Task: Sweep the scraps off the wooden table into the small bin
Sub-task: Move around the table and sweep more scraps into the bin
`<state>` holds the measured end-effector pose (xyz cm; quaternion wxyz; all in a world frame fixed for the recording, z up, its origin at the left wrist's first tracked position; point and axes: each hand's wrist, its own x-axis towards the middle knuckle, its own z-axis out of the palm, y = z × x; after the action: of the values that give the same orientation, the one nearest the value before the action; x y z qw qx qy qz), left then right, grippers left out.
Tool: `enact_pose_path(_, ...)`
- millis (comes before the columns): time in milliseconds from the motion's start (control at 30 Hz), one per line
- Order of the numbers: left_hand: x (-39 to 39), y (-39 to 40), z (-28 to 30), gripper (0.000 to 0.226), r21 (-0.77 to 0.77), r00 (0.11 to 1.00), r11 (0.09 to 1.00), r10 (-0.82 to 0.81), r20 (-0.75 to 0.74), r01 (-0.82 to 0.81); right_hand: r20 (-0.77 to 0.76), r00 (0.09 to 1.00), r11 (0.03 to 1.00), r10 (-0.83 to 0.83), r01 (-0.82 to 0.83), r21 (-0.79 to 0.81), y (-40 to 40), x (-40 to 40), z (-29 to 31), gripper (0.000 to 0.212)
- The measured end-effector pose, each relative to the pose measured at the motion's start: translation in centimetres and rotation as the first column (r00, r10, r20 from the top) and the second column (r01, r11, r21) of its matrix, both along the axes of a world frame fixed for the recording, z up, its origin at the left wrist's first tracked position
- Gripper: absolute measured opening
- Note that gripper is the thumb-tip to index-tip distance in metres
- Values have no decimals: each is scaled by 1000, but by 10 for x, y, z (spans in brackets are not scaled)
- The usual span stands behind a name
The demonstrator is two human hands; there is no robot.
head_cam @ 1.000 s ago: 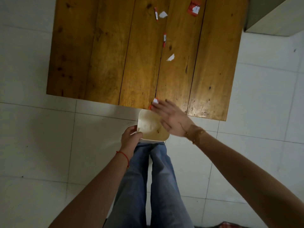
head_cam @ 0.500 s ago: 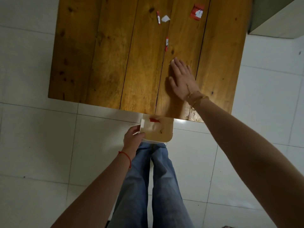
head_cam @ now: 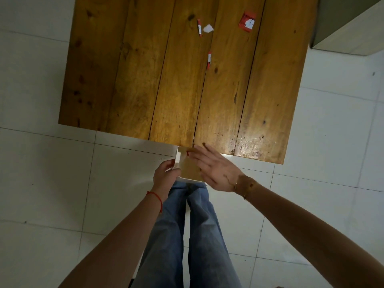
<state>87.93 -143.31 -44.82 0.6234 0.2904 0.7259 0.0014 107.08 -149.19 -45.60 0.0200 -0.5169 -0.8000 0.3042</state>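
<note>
The wooden table [head_cam: 145,80] fills the upper part of the view. Several scraps lie at its far side: a thin red-and-white strip [head_cam: 199,27], a white piece [head_cam: 208,28], a red square wrapper [head_cam: 247,22] and another strip [head_cam: 209,60]. My left hand [head_cam: 165,176] grips the left wall of the small bin [head_cam: 188,169], held just below the table's near edge. My right hand [head_cam: 214,169] hovers flat over the bin's opening, fingers spread, hiding much of its inside. A red bit [head_cam: 187,153] shows at the bin's far rim.
White tiled floor [head_cam: 52,173] surrounds the table. A pale cabinet corner [head_cam: 349,32] stands at the upper right, close to the table's right edge. My legs in blue jeans [head_cam: 187,235] are directly under the bin.
My right hand swept from the table's middle back over the near edge and now sits above the bin. The white scrap it covered is gone from the table.
</note>
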Motion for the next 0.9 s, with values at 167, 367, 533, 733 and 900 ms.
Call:
enact_pose_path(167, -2, 2, 3, 38, 2, 1000, 1000, 9, -6, -9, -64, 965, 965, -253, 257, 58, 34, 13, 10, 51)
enact_pose_path(367, -2, 7, 1, 42, 24, 999, 999, -32, -20, 32, 68, 794, 795, -604, 595, 117, 150, 67, 11, 59)
enact_pose_path(533, -1, 11, 2, 43, 18, 999, 999, -45, -25, 45, 177, 804, 821, -568, 568, 55, 205, 86, -3, 63)
enact_pose_path(733, 2, 10, 4, 41, 16, 999, 999, -44, -14, 44, 198, 921, 940, -335, 312, 139, 175, 69, -2, 59)
enact_pose_path(900, 1, 8, 5, 40, -6, 1000, 1000, 15, 0, -15, 69, 998, 998, 16, -19, 56, 83, 27, -2, 56)
